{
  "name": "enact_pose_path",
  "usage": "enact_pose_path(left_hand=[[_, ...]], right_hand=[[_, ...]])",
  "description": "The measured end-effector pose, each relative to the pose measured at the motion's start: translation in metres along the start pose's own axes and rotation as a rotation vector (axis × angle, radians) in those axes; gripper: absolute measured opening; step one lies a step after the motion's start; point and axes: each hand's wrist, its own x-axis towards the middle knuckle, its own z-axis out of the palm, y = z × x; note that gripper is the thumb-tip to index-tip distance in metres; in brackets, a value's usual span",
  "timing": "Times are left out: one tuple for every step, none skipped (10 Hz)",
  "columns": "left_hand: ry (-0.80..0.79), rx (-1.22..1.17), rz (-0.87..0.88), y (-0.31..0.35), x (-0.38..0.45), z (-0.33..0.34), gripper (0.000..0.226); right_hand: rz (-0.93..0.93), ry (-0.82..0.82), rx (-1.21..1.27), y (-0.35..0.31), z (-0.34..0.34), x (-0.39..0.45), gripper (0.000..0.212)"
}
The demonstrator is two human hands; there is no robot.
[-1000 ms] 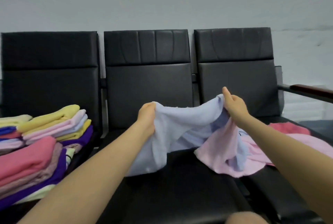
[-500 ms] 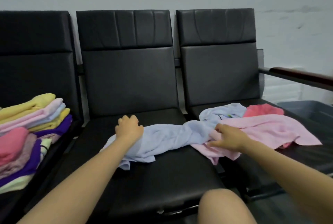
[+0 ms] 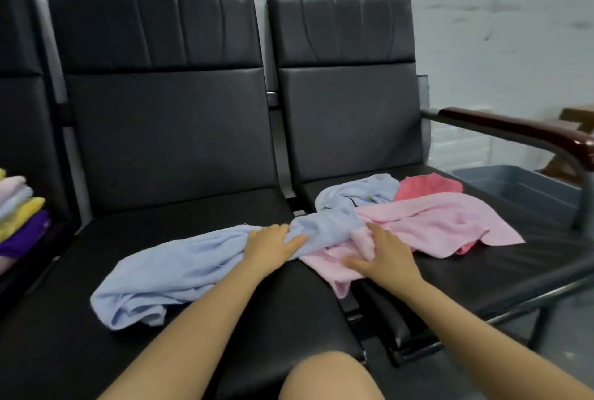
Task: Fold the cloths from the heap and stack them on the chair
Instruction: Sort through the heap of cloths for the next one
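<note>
Blue cloth [image 3: 180, 268]: pale blue, unfolded and rumpled, stretched like a rope across your middle seat [image 3: 257, 319] from 7 o'clock up to 1 o'clock, its far end bunched on the right seat [image 3: 482, 264].
Left hand [image 3: 270, 247]: your fingers lie flat and nearly straight on the blue cloth where it narrows, pressing it down (nothing curled round it).
Right hand [image 3: 382, 258]: palm down on the pink cloth [image 3: 443, 223], just beside your left hand; fingers spread and relaxed, with a fold of pink rising between them. You are not pinching it, as far as can be seen.
Pink cloth: spread loose over the right seat at 2 o'clock, one corner hanging into the gap between the seats.
Red cloth [image 3: 427, 186]: behind the pink one, partly under it.
Stack [image 3: 19, 216]: folded cloths at 9 o'clock on the left chair, cut by the frame edge.
Bin [image 3: 520, 187]: grey, beyond the armrest [image 3: 514, 128] at 3 o'clock.
</note>
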Motion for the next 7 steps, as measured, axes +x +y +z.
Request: enact_pose_path(left_hand=[[-0.069,-0.360,-0.143,-0.003,-0.005,-0.007,0.038],[0.017,-1.032,-0.410,-0.024,-0.003,-0.029,0.033],[0.153,-1.341,-0.615,-0.057,-0.005,-0.060,0.044],[0.344,-1.461,-0.764,-0.102,-0.005,-0.084,0.059],[0.268,-1.117,-0.747,-0.116,-0.026,-0.109,0.051],[0.125,-0.892,-0.598,-0.112,-0.041,-0.117,0.045],[-0.036,-0.605,-0.450,-0.102,-0.052,-0.115,0.047]], right_hand=[[0.030,-0.005,0.039,-0.006,-0.004,-0.004,0.099],[0.061,-0.053,0.010,-0.010,-0.010,-0.007,0.088],[0.019,-0.129,-0.043,-0.014,-0.021,-0.012,0.044],[0.089,-0.208,0.183,-0.013,-0.037,-0.009,0.021],[0.314,-0.098,0.591,-0.011,-0.059,0.012,0.043],[0.460,0.189,0.871,-0.025,-0.086,0.040,0.055],[0.460,0.298,0.760,-0.039,-0.110,0.060,0.057]])
